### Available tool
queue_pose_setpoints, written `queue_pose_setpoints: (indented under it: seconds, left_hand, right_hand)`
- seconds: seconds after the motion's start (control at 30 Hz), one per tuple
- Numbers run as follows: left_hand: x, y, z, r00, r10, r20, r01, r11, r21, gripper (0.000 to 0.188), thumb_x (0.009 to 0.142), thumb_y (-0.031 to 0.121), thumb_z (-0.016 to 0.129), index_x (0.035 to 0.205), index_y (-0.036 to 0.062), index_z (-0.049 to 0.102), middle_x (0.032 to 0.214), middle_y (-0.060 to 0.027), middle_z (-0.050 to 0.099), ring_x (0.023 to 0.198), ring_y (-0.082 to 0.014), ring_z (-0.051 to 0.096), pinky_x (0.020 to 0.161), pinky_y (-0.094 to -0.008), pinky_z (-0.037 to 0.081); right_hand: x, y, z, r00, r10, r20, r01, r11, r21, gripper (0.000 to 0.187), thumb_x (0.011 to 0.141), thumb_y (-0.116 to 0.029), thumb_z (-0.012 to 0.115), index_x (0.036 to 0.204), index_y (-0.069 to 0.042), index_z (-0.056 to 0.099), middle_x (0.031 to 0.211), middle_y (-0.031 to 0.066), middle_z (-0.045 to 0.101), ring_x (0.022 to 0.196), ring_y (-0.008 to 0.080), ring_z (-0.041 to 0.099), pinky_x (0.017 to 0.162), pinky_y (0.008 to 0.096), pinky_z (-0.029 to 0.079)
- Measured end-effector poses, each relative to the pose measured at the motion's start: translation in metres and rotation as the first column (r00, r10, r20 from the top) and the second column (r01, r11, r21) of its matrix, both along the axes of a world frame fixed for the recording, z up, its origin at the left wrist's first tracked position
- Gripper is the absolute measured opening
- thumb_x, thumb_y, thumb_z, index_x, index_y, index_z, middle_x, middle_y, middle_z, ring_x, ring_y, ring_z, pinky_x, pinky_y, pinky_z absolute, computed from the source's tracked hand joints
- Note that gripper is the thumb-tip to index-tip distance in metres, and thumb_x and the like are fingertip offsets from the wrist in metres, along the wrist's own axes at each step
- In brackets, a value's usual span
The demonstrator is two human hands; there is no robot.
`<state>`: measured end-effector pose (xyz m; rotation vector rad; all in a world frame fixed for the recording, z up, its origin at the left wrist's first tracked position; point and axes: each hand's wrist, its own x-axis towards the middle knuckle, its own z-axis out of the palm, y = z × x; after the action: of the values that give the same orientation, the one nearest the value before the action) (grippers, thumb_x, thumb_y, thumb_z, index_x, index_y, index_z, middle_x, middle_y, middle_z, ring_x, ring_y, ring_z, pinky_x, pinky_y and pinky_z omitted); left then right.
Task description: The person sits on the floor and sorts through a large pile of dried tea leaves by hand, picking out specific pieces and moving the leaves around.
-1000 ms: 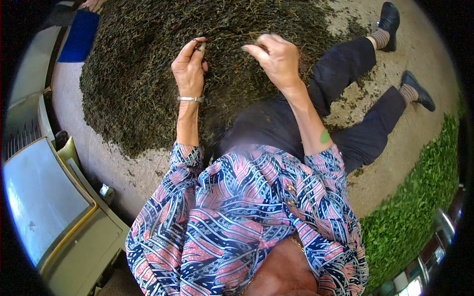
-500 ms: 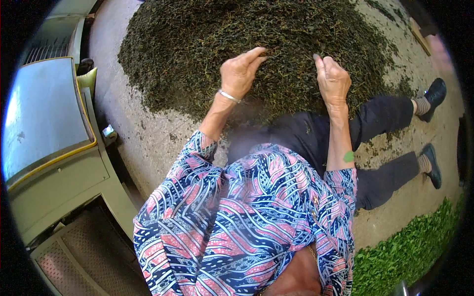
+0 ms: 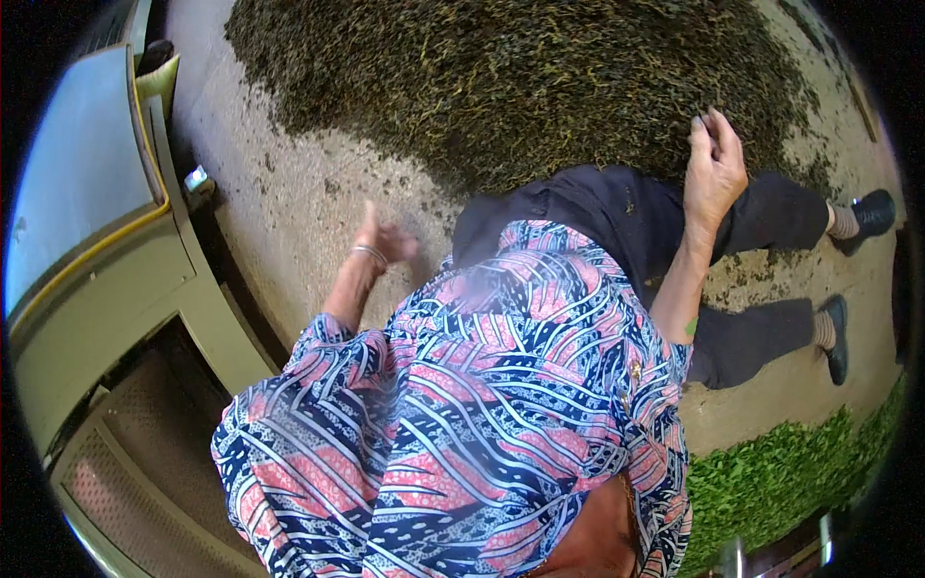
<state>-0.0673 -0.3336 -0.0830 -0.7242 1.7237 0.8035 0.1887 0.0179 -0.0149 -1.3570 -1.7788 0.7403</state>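
The left hand (image 3: pixel 387 243) is spread over the floor (image 3: pixel 299 197); by the dark pile (image 3: pixel 530 87), the right hand (image 3: pixel 716 164) is curled, perhaps for pinching, but what cannot be told.

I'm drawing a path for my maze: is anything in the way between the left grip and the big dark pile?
Nothing visible blocks it. Between the left grip and the pile lies floor with scattered dark bits.

Left hand (image 3: pixel 385 239) seems spread (it is blurred); right hand (image 3: pixel 716 171) is farther forward, fingers (image 3: pixel 727 143) bent.
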Motion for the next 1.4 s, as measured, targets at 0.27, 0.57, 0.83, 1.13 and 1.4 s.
queue_pose_setpoints:
  seconds: [0.27, 0.57, 0.83, 1.13, 1.4]
  left_hand:
    - [0.045, 0.023, -0.039, 0.896, 0.335, 0.291, -0.434, 0.800, 0.414, 0.109, 0.068, 0.077, 0.037, 0.125, -0.0137, 0.022, 0.114, -0.0293, 0.047, 0.102, -0.0366, 0.053, 0.088, -0.0444, 0.043]
    - [0.032, 0.151, -0.017, 0.929, 0.369, 0.040, -0.274, 0.608, 0.746, 0.084, 0.073, 0.075, 0.032, 0.135, 0.0186, 0.027, 0.136, -0.0057, 0.033, 0.121, -0.0330, 0.033, 0.098, -0.0547, 0.026]
    - [-0.020, 0.286, 0.099, 0.985, 0.153, 0.080, -0.102, 0.140, 0.985, 0.037, 0.088, 0.027, 0.048, 0.118, 0.0053, 0.051, 0.112, -0.0079, 0.057, 0.098, -0.0230, 0.055, 0.087, -0.0346, 0.044]
    - [-0.049, 0.321, 0.117, 0.728, -0.137, -0.672, 0.680, 0.268, 0.682, 0.058, 0.076, 0.003, 0.062, 0.128, 0.0036, 0.037, 0.107, -0.0081, 0.055, 0.090, -0.0202, 0.056, 0.080, -0.0298, 0.047]
    - [-0.077, 0.151, 0.056, 0.055, -0.218, -0.974, 0.537, 0.829, -0.155, 0.021, 0.076, 0.018, 0.064, 0.093, 0.0057, 0.066, 0.081, -0.0058, 0.065, 0.069, -0.0108, 0.059, 0.064, -0.0233, 0.047]
  right_hand:
    - [0.001, -0.010, 0.009, 0.999, -0.013, -0.036, 0.005, 0.977, -0.213, 0.020, 0.081, -0.008, 0.060, 0.099, 0.000, 0.062, 0.086, 0.0063, 0.063, 0.069, 0.0093, 0.059, 0.061, 0.0222, 0.047]
    - [0.014, -0.010, 0.003, 0.992, 0.106, -0.071, -0.117, 0.978, -0.172, 0.017, 0.080, -0.005, 0.059, 0.097, -0.001, 0.063, 0.082, 0.0051, 0.063, 0.065, 0.0074, 0.057, 0.057, 0.0203, 0.046]
    - [0.006, -0.002, 0.004, 0.994, 0.109, -0.017, -0.110, 0.993, -0.041, 0.021, 0.078, -0.008, 0.062, 0.099, -0.002, 0.061, 0.085, 0.0047, 0.062, 0.068, 0.0083, 0.056, 0.062, 0.0221, 0.047]
    - [-0.025, -0.011, 0.011, 0.954, 0.287, 0.083, -0.294, 0.950, 0.108, 0.023, 0.075, -0.003, 0.063, 0.098, -0.002, 0.060, 0.097, 0.0087, 0.060, 0.064, 0.0115, 0.056, 0.060, 0.0233, 0.048]
    - [-0.017, -0.015, -0.003, 0.941, 0.331, 0.068, -0.337, 0.932, 0.130, 0.021, 0.077, 0.000, 0.059, 0.098, -0.002, 0.060, 0.099, 0.0093, 0.060, 0.083, 0.0178, 0.060, 0.067, 0.0253, 0.049]
